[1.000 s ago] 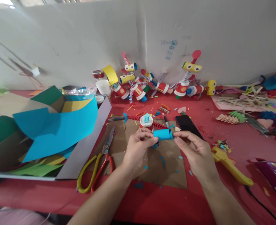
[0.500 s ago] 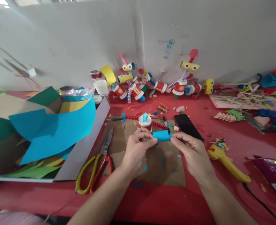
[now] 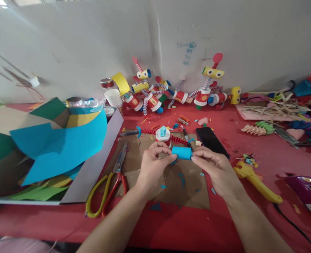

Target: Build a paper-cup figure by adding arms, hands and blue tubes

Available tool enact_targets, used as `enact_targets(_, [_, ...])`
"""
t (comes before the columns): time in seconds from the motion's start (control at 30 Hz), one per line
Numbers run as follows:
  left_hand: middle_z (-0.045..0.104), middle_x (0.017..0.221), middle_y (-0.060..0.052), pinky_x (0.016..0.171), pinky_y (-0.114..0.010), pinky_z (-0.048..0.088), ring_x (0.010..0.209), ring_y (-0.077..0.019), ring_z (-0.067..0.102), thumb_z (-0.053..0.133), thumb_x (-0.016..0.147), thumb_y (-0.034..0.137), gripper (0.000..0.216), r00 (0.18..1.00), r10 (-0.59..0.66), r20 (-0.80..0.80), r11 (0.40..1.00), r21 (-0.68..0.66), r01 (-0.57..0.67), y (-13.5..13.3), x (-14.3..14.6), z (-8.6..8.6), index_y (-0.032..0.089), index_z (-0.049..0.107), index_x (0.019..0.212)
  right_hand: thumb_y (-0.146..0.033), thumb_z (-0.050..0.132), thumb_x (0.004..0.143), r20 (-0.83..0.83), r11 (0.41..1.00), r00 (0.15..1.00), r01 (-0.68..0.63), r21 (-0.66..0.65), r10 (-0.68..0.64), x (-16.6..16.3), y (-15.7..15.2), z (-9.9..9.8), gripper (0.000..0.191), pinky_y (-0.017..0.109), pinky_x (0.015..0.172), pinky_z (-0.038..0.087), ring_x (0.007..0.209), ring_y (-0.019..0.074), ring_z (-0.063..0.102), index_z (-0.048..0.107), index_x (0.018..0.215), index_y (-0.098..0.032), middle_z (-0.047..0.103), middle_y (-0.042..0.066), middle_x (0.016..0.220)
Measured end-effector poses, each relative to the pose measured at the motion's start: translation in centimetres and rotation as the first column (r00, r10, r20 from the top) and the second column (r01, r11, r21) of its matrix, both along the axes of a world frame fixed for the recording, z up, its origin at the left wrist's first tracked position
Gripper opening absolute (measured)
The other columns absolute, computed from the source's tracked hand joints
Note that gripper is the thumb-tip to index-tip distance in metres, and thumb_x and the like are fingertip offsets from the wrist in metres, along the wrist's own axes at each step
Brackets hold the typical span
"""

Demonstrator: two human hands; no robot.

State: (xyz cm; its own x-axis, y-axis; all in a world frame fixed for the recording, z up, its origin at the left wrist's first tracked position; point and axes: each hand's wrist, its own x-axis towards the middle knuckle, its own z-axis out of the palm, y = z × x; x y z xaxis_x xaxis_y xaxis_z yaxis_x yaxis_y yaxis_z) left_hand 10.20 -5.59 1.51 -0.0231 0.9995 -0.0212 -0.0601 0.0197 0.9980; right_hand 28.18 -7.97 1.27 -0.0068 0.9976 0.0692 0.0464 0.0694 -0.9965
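Note:
My left hand [image 3: 153, 166] and my right hand [image 3: 214, 168] hold a small blue paper roll [image 3: 182, 153] between them, fingers pinched on its two ends, above a brown cardboard mat [image 3: 171, 182]. Just behind the roll stands a red and white paper cup figure [image 3: 163, 135] with red zigzag paper arms and a blue piece on top. Blue paper scraps lie scattered on the mat below my hands.
Scissors [image 3: 110, 182] with red and yellow handles lie left of the mat. A box of coloured paper sheets [image 3: 57, 147] fills the left. A black phone [image 3: 210, 140], a yellow glue gun [image 3: 255, 181] and a purple device [image 3: 307, 193] lie right. Finished cup figures [image 3: 176, 91] line the wall.
The loose flap at the roll's right end is now pressed flat into a neat tube. Both hands stay in place, fingers shifting slightly.

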Motion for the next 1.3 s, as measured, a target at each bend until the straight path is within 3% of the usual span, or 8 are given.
enact_targets(0.2, [0.056,0.089,-0.003,0.077,-0.032,0.042,0.086,-0.0175,0.054,0.077,0.061,0.018,0.008,0.999,0.011,-0.042,1.000,0.021,-0.010,-0.1,0.0,0.1,0.019,0.070,0.060,-0.030,0.068,0.082,0.053,0.998,0.998,-0.029,0.046,0.027,0.1,-0.1,-0.2,0.010,0.030,0.077,0.040,0.086,0.0166,0.053,0.070,0.074,-0.024,0.058,0.001,0.085])
enact_targets(0.4, [0.056,0.088,-0.002,0.080,-0.030,0.040,0.087,-0.0162,0.053,0.077,0.062,0.019,0.009,0.999,0.016,-0.034,0.999,0.051,-0.014,-0.3,0.2,-0.1,0.019,0.069,0.060,-0.030,0.066,0.085,0.053,0.984,0.987,0.144,0.106,-0.151,-0.6,-0.3,-0.8,0.010,0.030,0.077,0.037,0.081,0.0142,0.051,0.069,0.076,-0.026,0.059,-0.002,0.085])
enact_targets(0.6, [0.053,0.086,-0.001,0.073,-0.027,0.039,0.083,-0.0142,0.052,0.076,0.058,0.016,0.011,0.991,0.045,0.125,0.997,-0.070,-0.036,-0.1,0.3,0.1,0.017,0.065,0.058,-0.030,0.069,0.082,-0.087,0.964,0.964,0.258,0.058,-0.253,-0.4,0.1,-0.9,0.006,0.030,0.081,0.039,0.088,0.0155,0.055,0.072,0.078,-0.027,0.064,-0.002,0.087])
enact_targets(0.73, [0.053,0.086,-0.001,0.075,-0.027,0.039,0.084,-0.0141,0.052,0.077,0.055,0.016,0.011,0.992,0.034,0.124,0.996,-0.086,-0.023,-0.1,0.4,0.2,0.017,0.066,0.057,-0.033,0.068,0.084,0.038,0.984,0.986,0.156,0.088,-0.160,0.0,0.0,-0.9,0.007,0.029,0.079,0.039,0.084,0.0144,0.053,0.072,0.086,-0.029,0.063,-0.002,0.089])
enact_targets(0.83, [0.054,0.087,-0.002,0.077,-0.028,0.039,0.085,-0.0144,0.052,0.077,0.054,0.015,0.011,0.994,0.020,0.107,0.996,-0.092,-0.010,-0.2,0.5,0.2,0.017,0.066,0.056,-0.036,0.067,0.084,0.107,0.994,0.989,0.092,0.060,-0.098,0.0,-0.3,-0.8,0.011,0.028,0.073,0.039,0.073,0.0122,0.049,0.070,0.080,-0.026,0.060,-0.003,0.080])
enact_targets(0.97, [0.053,0.087,-0.001,0.076,-0.028,0.039,0.085,-0.0143,0.052,0.076,0.055,0.016,0.010,0.993,0.031,0.111,0.996,-0.085,-0.022,-0.2,0.5,0.1,0.017,0.066,0.057,-0.039,0.070,0.081,-0.031,0.969,0.969,0.242,-0.040,-0.244,-0.3,-0.2,-0.7,0.013,0.028,0.072,0.042,0.074,0.0129,0.054,0.072,0.080,-0.026,0.066,-0.003,0.077])
enact_targets(1.1, [0.053,0.089,-0.001,0.076,-0.028,0.039,0.085,-0.0145,0.052,0.077,0.055,0.016,0.011,0.991,0.020,0.134,0.995,-0.100,-0.006,-0.2,0.6,0.0,0.017,0.066,0.057,-0.039,0.077,0.074,-0.154,0.924,0.912,0.379,-0.049,-0.382,-0.7,0.2,-1.0,0.016,0.030,0.075,0.047,0.077,0.0151,0.061,0.076,0.085,-0.027,0.072,-0.001,0.080])
enact_targets(1.3, [0.054,0.090,-0.002,0.078,-0.030,0.040,0.087,-0.0154,0.052,0.077,0.055,0.017,0.011,0.993,-0.002,0.121,0.993,-0.115,0.016,-0.2,0.6,0.2,0.017,0.066,0.056,-0.037,0.075,0.076,0.037,0.959,0.958,0.282,0.025,-0.283,-0.4,-0.1,-1.4,0.011,0.032,0.075,0.043,0.081,0.0157,0.059,0.076,0.084,-0.029,0.068,0.000,0.088])
